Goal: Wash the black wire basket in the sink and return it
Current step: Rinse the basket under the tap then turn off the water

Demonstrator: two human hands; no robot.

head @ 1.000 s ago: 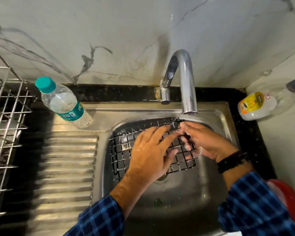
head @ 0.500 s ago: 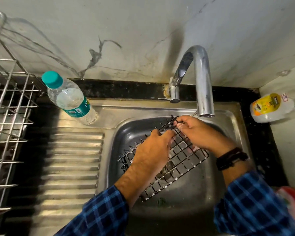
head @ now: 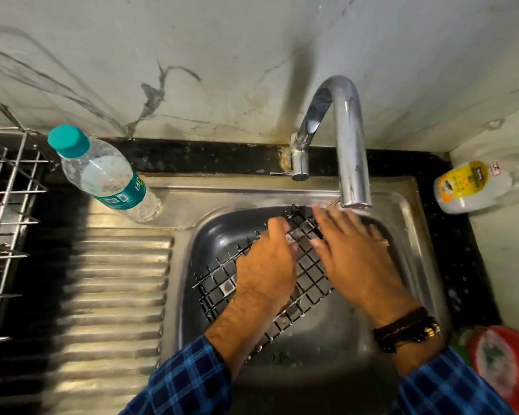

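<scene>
The black wire basket is a flat grid lying tilted inside the steel sink, its far corner raised toward the chrome tap. My left hand grips the grid near its upper middle, fingers curled over the wires. My right hand lies flat with fingers spread on the grid's far right part, just below the spout. Both hands hide much of the basket's centre. I cannot tell whether water is running from the spout.
A clear water bottle with a teal cap leans on the sink's back left rim. The ridged drainboard and a wire dish rack lie to the left. A white-yellow bottle and a red scrubber sit at right.
My right hand let go its pinch on the basket's far corner and now lies flat and spread on the grid. My left hand stays gripping. The view shifted slightly.
</scene>
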